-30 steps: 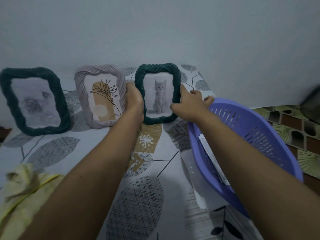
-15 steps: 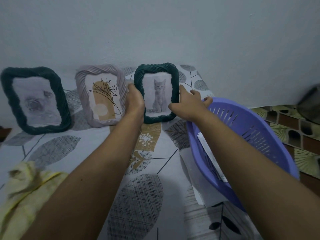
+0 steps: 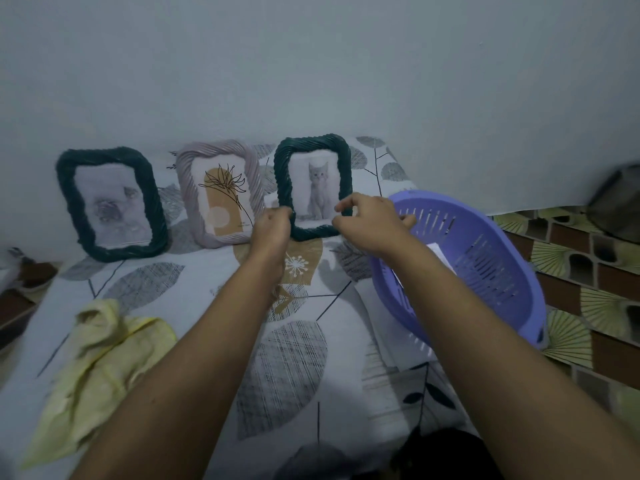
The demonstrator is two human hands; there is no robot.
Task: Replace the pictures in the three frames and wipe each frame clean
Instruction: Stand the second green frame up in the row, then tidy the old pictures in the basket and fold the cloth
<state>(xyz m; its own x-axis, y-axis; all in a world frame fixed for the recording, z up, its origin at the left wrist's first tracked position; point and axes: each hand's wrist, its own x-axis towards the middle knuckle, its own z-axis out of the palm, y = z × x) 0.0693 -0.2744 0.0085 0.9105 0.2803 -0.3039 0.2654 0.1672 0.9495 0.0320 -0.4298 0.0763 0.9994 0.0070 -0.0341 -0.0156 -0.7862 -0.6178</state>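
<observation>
Three picture frames lean against the wall on a leaf-patterned cloth. The left dark green frame (image 3: 110,202) holds a grey blurred picture. In the middle stands a pale lilac frame (image 3: 220,195) with a plant drawing. The right dark green frame (image 3: 313,187) shows a grey kitten. My left hand (image 3: 272,228) grips that frame's lower left edge. My right hand (image 3: 367,220) pinches its lower right edge between thumb and forefinger. A crumpled yellow cloth (image 3: 104,355) lies at the front left, apart from both hands.
A purple slotted basket (image 3: 485,220) sits tilted at the right under my right forearm, with white paper sheets (image 3: 440,254) inside. Beyond it is a tiled-pattern surface (image 3: 571,271) and a dark object (image 3: 616,202) by the wall. The wall rises right behind the frames.
Both hands have slid down the kitten frame from its sides to its lower corners. The frame stays upright against the wall.
</observation>
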